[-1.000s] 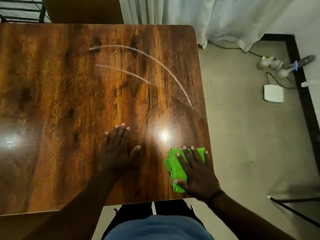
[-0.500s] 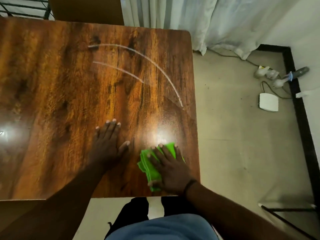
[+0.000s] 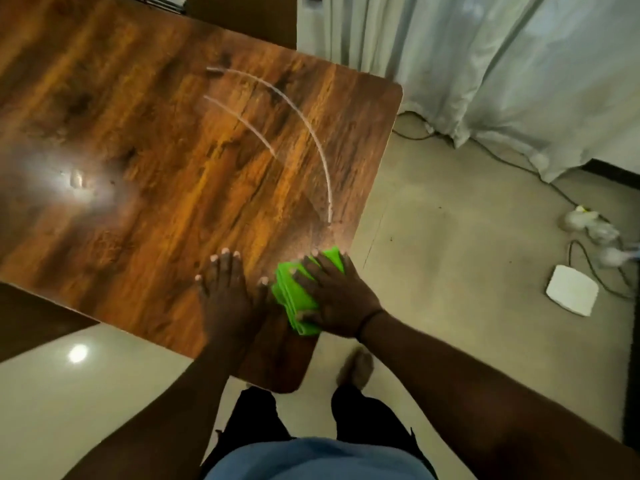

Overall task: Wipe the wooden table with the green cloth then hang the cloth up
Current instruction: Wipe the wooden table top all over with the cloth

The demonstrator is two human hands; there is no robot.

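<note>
- Since the earlier frames the view has swung, so the wooden table (image 3: 166, 174) now runs slanted from the upper left of the frame down to its rounded near corner at lower centre, and the two hands lie closer together than before.
- Folded into a thick pad, the green cloth (image 3: 294, 296) lies on the tabletop at centre frame, close to the table's right edge.
- Pressing flat on the cloth is the right hand (image 3: 334, 299), fingers straight and spread, fingertips pointing to the upper left; cloth shows beyond the fingers and under the thumb.
- Just left of the cloth, the left hand (image 3: 227, 296) rests palm down on the bare wood with fingers extended and thumb out toward the cloth; whether thumb and cloth touch cannot be told.
- Two pale curved streaks (image 3: 294, 116) arc across the wood above the hands, and a bright glare patch sits at the left.
- At the right of the frame, on the floor, lie a white flat box (image 3: 571, 294) and cables; a pale curtain (image 3: 502, 64) hangs at the upper right.
- One bare foot (image 3: 356, 370) shows below the table corner, blurred.
</note>
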